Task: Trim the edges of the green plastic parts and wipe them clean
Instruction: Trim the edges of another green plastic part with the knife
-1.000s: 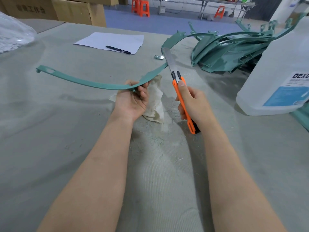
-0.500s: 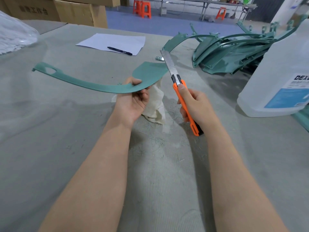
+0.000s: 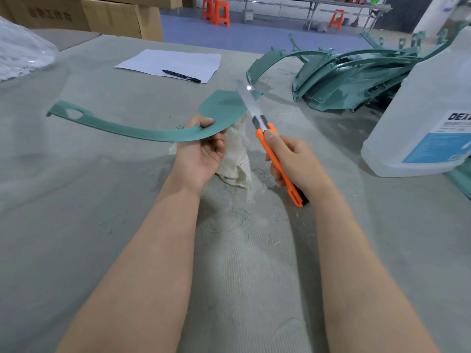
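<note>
Jug (image 3: 428, 118) label reads "DEX", cut off at the frame edge. Cardboard box (image 3: 51, 14) bears Chinese characters. Curved green plastic part (image 3: 142, 131) is held above the desk (image 3: 76, 200), long axis left-right, slotted end pointing left. Left grip (image 3: 201, 154) pinches it near the broad end. Right grip (image 3: 295, 161) is curled round an orange utility knife (image 3: 293, 192), blade extended across that broad end.

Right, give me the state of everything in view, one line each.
left hand, grips green plastic part near its wide end
right hand, grips utility knife
green plastic part, held off the table
utility knife, blade extended, blurred, by the part's wide end
cloth, crumpled beside left hand
pile of green parts, heaped on table
jug, upright
pen, lying on paper
</note>
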Motion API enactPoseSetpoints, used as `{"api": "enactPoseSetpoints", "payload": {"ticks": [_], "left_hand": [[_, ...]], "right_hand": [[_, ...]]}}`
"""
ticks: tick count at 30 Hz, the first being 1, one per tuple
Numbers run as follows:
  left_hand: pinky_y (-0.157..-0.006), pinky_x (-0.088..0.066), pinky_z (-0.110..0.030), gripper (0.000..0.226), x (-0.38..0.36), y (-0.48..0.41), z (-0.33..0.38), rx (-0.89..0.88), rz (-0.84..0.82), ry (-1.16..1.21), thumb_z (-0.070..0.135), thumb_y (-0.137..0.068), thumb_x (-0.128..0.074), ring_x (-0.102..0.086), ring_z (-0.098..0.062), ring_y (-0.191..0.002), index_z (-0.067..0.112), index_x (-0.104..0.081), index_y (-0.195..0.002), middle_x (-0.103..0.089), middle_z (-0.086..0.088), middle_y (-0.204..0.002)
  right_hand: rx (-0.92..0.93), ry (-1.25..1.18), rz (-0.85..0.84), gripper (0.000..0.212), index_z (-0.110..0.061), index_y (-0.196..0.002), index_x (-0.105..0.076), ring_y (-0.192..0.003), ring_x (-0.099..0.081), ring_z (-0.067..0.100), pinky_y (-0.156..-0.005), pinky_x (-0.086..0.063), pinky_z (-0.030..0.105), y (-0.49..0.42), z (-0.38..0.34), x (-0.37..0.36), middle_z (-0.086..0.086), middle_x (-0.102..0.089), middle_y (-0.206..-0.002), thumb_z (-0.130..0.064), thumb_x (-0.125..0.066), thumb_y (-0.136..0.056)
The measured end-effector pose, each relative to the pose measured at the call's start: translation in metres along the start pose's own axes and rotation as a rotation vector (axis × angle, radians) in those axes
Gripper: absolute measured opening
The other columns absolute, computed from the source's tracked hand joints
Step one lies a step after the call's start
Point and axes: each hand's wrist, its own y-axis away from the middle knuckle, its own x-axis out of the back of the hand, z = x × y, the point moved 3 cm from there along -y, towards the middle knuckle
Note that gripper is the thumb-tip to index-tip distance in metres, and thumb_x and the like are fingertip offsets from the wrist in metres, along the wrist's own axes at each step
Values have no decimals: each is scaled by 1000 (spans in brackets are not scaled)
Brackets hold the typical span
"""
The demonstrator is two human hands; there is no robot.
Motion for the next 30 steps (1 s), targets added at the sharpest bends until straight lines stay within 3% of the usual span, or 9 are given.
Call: {"api": "enactPoseSetpoints", "payload": {"ticks": [6, 10, 14, 21, 26, 30], "left_hand": [[-40, -40, -13, 49, 2, -2, -1, -12, 6, 13, 7, -91, -42, -46, -5, -38, 11, -61, -46, -56, -1, -54], [-39, -40, -14, 37, 1, -2, 0, -32, 50, 32, 7, -91, -43, -46, -5, -38, 10, -56, -56, -53, 0, -55], [-38, -40, -13, 40, 1, -3, -1, -80, 100, 53, 12, -93, -44, -45, -4, -37, 13, -54, -54, -50, 4, -46], [-41, -43, -13, 25, 1, -1, 0, -8, 60, 82, 9, -92, -43, -49, -5, -41, 7, -58, -72, -61, -4, -58], [-40, -43, -14, 28, 0, -1, -1, -5, 67, 126, 8, -92, -43, -50, -6, -39, 5, -58, -68, -61, -7, -56], [-41, -44, -13, 23, -2, -1, -1, -7, 43, 148, 6, -92, -43, -51, -6, -40, 4, -56, -74, -61, -7, -56]], "right_hand": [[-6, -14, -110, 46, -12, -75, -56, -38, -45, 16, -43, -43, 24, 4, -7, -8, 5, -50, -48, -51, -47, -97], [-1, -27, -235, 44, -11, -77, -57, -36, -44, 15, -43, -46, 24, 10, -12, -13, 4, -48, -46, -49, -47, -98], [-2, -4, -320, 45, -10, -78, -59, -35, -45, 11, -47, -48, 26, 13, -14, -18, 0, -49, -43, -48, -47, -98], [-34, -35, -1, 53, -9, -79, -59, -41, -51, 17, -51, -47, 29, 1, -3, -4, 5, -55, -50, -55, -42, -98], [-35, -11, -23, 52, -11, -76, -59, -39, -50, 15, -44, -45, 24, 1, -2, -8, 2, -55, -48, -56, -44, -97], [-25, 4, -58, 52, -11, -76, -58, -40, -50, 16, -48, -46, 27, 1, -4, -10, 2, -54, -48, -56, -44, -97]]}}
